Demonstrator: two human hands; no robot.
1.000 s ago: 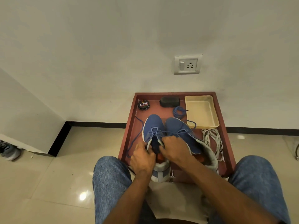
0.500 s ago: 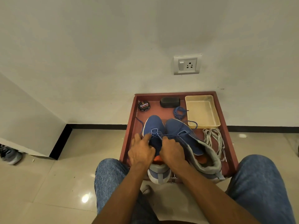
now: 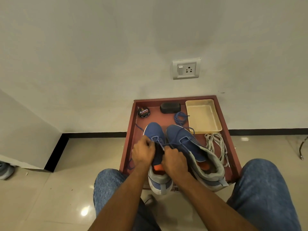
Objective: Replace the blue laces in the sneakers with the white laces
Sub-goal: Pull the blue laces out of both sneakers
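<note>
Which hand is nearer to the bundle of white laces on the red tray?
Right. The right hand works at the left blue sneaker, with the other sneaker between it and the white laces. The left hand is farther left.

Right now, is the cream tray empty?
Empty: the cream tray shows only bare floor inside; the white laces lie outside it, nearer the person.

This looks like a room in a home. A plain white wall carries a switch-and-socket plate, a black skirting strip runs along its foot, and glossy beige floor tiles reflect a ceiling light. A red-brown tray holds a shoe polish tin, and a stray grey shoe lies at the left edge.
</note>
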